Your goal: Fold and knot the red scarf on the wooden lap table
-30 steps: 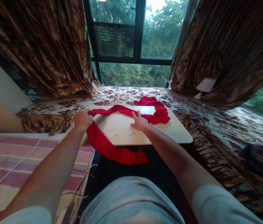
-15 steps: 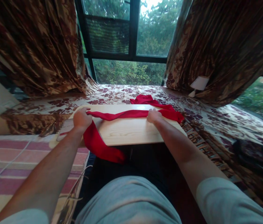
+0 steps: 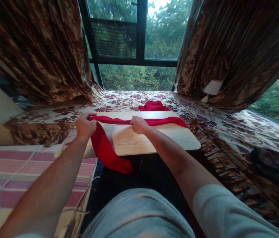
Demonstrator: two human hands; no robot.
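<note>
A person (image 3: 139, 228) is wearing a pale grey short-sleeved T-shirt (image 3: 139, 206).
It is creasing softly across the belly; the right sleeve (image 3: 213, 201) is leaving the forearm (image 3: 170, 150) bare.

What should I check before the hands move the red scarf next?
1. Left hand gripping the red scarf: ok.
2. Right hand on the scarf: ok, fingers curled at it.
3. Whole scarf on the wooden board: not ok, one length hangs past the near edge.
4. Scarf spread wide between the hands: not ok, it's a narrow strip.
5. Red cloth behind the board joined to the scarf: cannot tell.
6. White lamp apart from the scarf: ok.
</note>
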